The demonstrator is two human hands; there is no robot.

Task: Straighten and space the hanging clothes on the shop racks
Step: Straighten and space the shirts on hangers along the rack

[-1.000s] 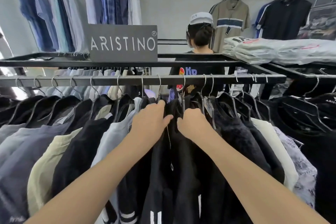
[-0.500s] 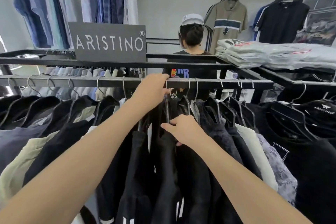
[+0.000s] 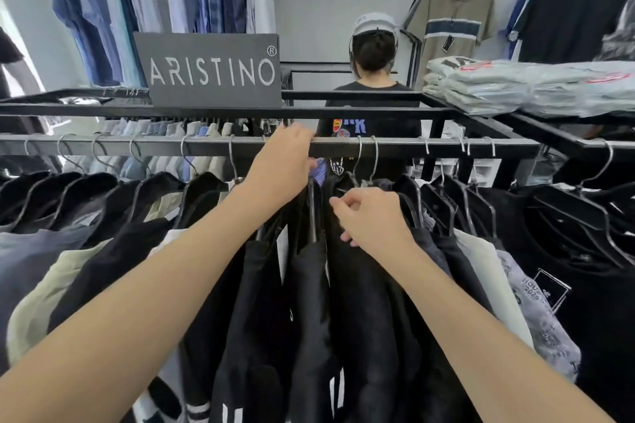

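Observation:
A grey metal rail runs across the view, with clothes on wire and black hangers. Black garments hang packed together in the middle. To the left is a cream shirt; to the right are a white shirt and a grey patterned one. My left hand is up at the rail, its fingers curled over the top of a black hanger; the hook itself is hidden. Lower down, my right hand grips the shoulder of a black garment.
An ARISTINO sign stands on the rack's upper frame. Behind the rack a person in a white cap faces away. Folded shirts in plastic are stacked on the shelf at right. Black T-shirts hang on the right rack, and more shirts line the walls.
My left hand rose from the garment shoulders to the rail and closed on a hanger top. My right hand stayed on the black garment, just right of it.

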